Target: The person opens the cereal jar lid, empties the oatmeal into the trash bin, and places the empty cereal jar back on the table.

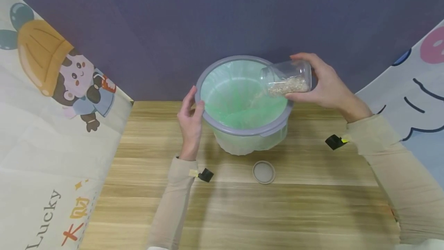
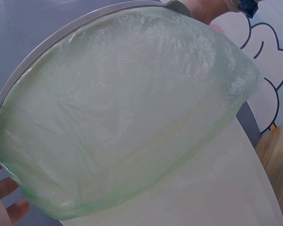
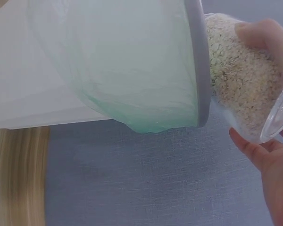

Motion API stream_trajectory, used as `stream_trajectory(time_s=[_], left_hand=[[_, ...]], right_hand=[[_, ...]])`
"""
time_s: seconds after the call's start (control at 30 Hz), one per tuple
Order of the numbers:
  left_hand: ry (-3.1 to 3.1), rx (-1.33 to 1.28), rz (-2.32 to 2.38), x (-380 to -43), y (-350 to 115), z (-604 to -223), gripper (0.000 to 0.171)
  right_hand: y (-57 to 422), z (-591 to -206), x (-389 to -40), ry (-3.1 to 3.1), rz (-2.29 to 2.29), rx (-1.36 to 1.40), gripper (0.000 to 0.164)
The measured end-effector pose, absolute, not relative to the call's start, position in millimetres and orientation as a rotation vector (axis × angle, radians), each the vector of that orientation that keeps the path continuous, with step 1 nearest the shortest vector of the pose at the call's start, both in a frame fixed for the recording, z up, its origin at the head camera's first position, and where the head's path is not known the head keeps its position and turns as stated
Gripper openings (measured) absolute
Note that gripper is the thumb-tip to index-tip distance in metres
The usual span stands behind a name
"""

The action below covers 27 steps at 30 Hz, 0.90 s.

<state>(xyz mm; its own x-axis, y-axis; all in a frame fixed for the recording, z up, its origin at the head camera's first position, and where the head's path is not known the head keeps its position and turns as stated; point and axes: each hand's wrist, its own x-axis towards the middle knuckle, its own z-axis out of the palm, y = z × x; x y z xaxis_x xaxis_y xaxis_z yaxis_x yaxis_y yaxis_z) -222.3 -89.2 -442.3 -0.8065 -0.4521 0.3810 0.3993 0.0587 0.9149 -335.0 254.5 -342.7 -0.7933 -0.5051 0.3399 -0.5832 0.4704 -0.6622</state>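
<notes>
In the head view, a white trash can (image 1: 243, 142) with a grey rim stands on the table, lined with a thin green garbage bag (image 1: 229, 88). My left hand (image 1: 190, 122) holds the can's rim at its left side. My right hand (image 1: 322, 84) grips a clear jar (image 1: 286, 68) by its base end. The jar lies tilted over the can's right rim, mouth inward, and flakes like oats (image 3: 245, 70) spill from it into the bag. The right wrist view shows plenty of flakes still inside the jar. The bag's bottom is hard to make out.
A round lid (image 1: 263, 172) lies on the wooden table (image 1: 277, 215) in front of the can. Behind the can rises a dark blue-grey panel (image 1: 222, 14). Printed cloths (image 1: 21, 138) hang on the left and right sides.
</notes>
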Motion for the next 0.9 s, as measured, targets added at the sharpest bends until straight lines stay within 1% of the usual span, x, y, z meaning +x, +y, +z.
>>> stream_trajectory(time_s=[0.2,0.9], left_hand=[[-1.744,0.05,-1.796,-222.3,-89.6,-440.9,0.049],[-1.745,0.055,-1.804,-223.3,-90.8,-442.4,0.047]], right_hand=[[252.5,-339.5,-334.9,-2.607,1.224,0.998,0.103],[249.3,-334.6,-336.7,-2.623,1.173,1.048,0.099]])
